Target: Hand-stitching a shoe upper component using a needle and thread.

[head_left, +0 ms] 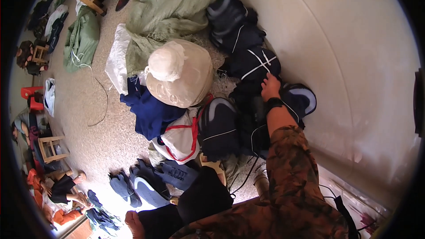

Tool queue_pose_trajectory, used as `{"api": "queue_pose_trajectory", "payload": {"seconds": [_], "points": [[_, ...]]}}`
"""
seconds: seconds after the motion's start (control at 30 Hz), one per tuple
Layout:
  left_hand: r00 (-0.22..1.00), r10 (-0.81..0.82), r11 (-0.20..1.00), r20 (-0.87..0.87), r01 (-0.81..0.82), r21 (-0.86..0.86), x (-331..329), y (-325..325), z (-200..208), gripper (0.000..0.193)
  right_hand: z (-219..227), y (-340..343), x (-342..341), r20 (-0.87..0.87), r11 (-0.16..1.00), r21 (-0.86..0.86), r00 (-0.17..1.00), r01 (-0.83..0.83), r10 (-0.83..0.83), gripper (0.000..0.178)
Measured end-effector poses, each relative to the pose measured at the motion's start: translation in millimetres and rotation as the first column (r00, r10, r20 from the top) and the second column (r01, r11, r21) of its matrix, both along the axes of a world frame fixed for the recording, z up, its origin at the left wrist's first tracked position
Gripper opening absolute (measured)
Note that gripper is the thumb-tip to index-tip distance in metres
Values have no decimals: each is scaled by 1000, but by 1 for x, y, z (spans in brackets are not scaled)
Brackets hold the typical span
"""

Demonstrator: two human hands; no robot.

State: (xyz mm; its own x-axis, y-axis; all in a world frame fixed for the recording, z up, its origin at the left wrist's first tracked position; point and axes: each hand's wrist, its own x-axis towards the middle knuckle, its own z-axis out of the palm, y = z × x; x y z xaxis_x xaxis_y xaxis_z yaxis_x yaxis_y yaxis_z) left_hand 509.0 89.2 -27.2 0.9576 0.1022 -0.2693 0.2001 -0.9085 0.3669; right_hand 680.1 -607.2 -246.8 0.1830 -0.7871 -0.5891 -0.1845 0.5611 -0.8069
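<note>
My right hand (270, 86), with a dark band at its wrist, reaches forward to a dark bundle (250, 68) tied with crossing white cord (261, 63). Its fingers are closed at the cord's near end. Beside the wrist, against the wall, lies another dark bundle (301, 99) with a pale grey curved edge. A similar tied bundle (218, 128) rests to the left of my forearm. At the lower edge my left hand (134, 224) shows only in part, next to my black-clad leg; its fingers are not clear.
A large beige sack with a white knotted top (179, 77) stands left of the bundles, near navy cloth (155, 110) and a white bag with red trim (181, 139). Dark pieces (148, 186) lie nearer. A pale wall (345, 62) bounds the right; people sit at far left.
</note>
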Motion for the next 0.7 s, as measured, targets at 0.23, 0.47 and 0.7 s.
{"api": "queue_pose_trajectory", "payload": {"seconds": [0.23,0.47,0.7], "points": [[993,-80,994,-87,86,71,13,-21,11,21,-21,15,-2,-556,964,-242,830,-113,-42,46],[972,-56,974,-230,104,202,17,-37,27,26,-37,8,7,-44,989,104,994,106,-102,72],[971,-114,959,-209,162,232,11,-4,9,25,-41,17,30,131,969,-248,991,-1,34,83]]}}
